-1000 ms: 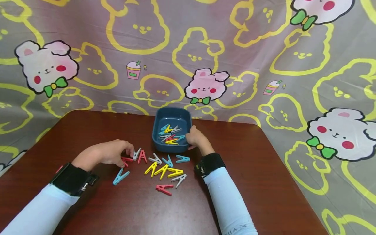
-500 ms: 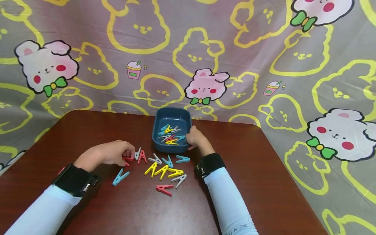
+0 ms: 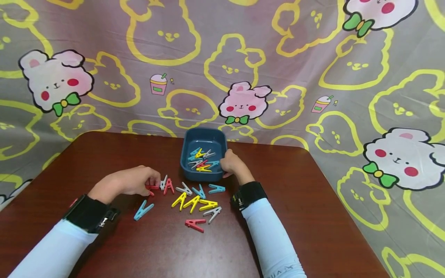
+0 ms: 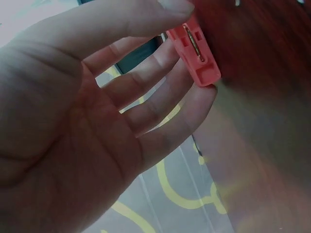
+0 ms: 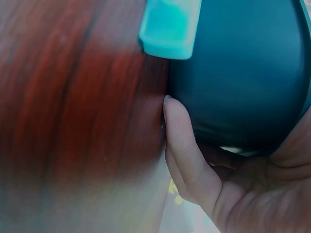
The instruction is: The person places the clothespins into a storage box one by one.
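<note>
My left hand pinches a red clothespin low over the table, thumb on one side and fingers on the other. In the head view the fingers partly cover it. Just right of those fingertips lie a grey clothespin and another red clothespin; a blue clothespin lies nearer the front. My right hand grips the right side of a dark blue box, its thumb along the outer wall in the right wrist view. Several clothespins in mixed colours lie inside the box.
On the brown table, several more clothespins lie spread in front of the box, among them a yellow clothespin, a grey clothespin and a red clothespin. A patterned cloth hangs behind the table.
My left hand has shifted very slightly to the right with the red clothespin. The right hand and the box keep their places.
</note>
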Demonstrator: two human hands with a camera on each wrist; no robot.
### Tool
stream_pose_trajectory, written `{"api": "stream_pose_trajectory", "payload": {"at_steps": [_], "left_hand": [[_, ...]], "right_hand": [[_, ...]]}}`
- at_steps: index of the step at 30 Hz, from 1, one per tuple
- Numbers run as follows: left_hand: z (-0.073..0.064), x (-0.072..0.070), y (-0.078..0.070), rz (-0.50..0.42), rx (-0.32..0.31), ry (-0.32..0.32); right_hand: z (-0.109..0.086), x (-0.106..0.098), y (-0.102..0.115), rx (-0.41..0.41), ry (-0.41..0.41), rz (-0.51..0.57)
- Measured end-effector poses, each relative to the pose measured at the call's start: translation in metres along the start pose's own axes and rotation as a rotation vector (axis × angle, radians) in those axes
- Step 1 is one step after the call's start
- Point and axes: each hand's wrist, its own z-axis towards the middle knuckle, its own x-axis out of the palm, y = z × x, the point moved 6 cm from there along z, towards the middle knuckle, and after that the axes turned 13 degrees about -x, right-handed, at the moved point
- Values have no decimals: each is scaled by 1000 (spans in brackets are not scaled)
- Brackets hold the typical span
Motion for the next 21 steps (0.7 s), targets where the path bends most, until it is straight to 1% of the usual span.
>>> {"api": "stream_pose_trajectory", "payload": {"at_steps": [2, 5, 12, 17, 21], "left_hand": [[0, -3, -2, 7, 5, -10], [1, -9, -10, 15, 27, -30], [6, -29, -37, 19, 68, -87], [15, -43, -56, 4, 100, -144], [26, -48, -73, -14, 120, -171]], "right_hand": [[0, 0, 0, -3, -1, -1], [0, 0, 0, -6, -4, 1], [-1, 2, -2, -1, 7, 6], [-1, 1, 0, -8, 8, 8], [-2, 0, 2, -15, 21, 11]]}}
